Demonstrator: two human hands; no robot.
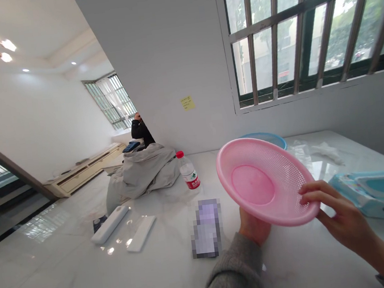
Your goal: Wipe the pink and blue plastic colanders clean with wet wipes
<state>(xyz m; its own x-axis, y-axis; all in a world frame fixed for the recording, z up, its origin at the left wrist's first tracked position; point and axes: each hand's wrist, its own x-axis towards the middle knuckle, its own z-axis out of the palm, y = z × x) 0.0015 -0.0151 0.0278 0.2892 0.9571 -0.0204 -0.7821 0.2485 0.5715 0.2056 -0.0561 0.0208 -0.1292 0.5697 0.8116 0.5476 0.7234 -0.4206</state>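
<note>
A pink plastic colander (252,185) is held up above the white table, tilted so that its inside faces me. My left hand (256,228) supports it from below, its fingers hidden behind the colander. At the right rim my right hand (338,213) grips the edge, fingers over the inside and thumb underneath. Behind the colander a blue basket (276,140) shows only in part. Near my left forearm a pixelated, phone-like rectangle (206,229) lies on the table.
A red-capped water bottle (188,171) stands by a heap of grey cloth (146,170). Two white flat pieces, one long case (111,224) and one slab (141,234), lie at left. A blue wipes pack (380,194) and clear plastic (300,152) are at right. A person (141,130) is in the background.
</note>
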